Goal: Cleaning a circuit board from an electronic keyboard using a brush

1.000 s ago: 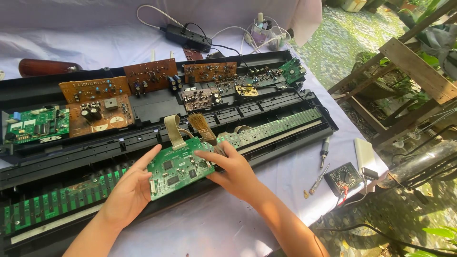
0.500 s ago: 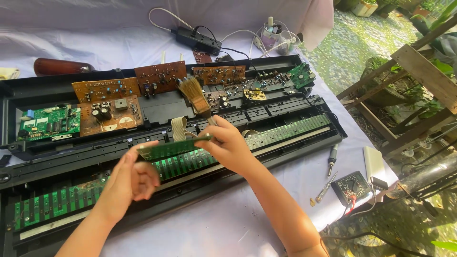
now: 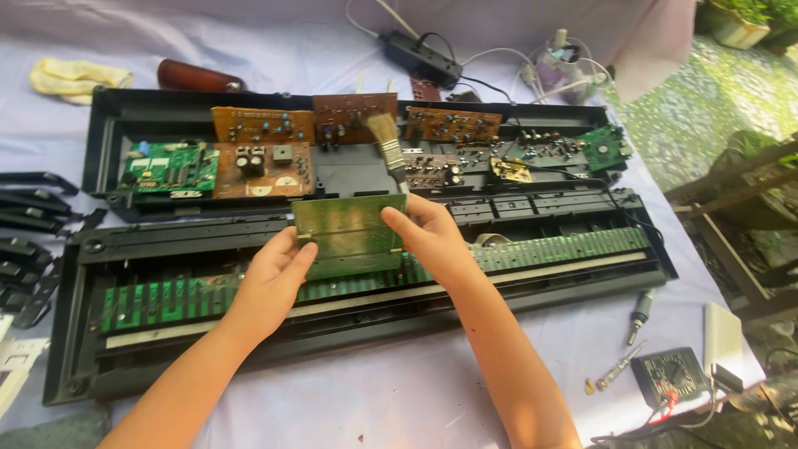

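Lying nearest on the pale cloth (image 3: 399, 391), a long black casing (image 3: 75, 333) with a green key-contact strip (image 3: 166, 299) is seen. Above it, a green circuit board (image 3: 349, 233) is gripped at its edges by the left hand (image 3: 270, 278) and the right hand (image 3: 428, 241), which also holds a small brush (image 3: 389, 150). Beyond, brown boards (image 3: 262, 125) are mounted.

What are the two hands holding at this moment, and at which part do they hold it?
Both hands hold a green circuit board, solder side up. The left hand grips its left edge, the right hand its right edge, above the open keyboard case.
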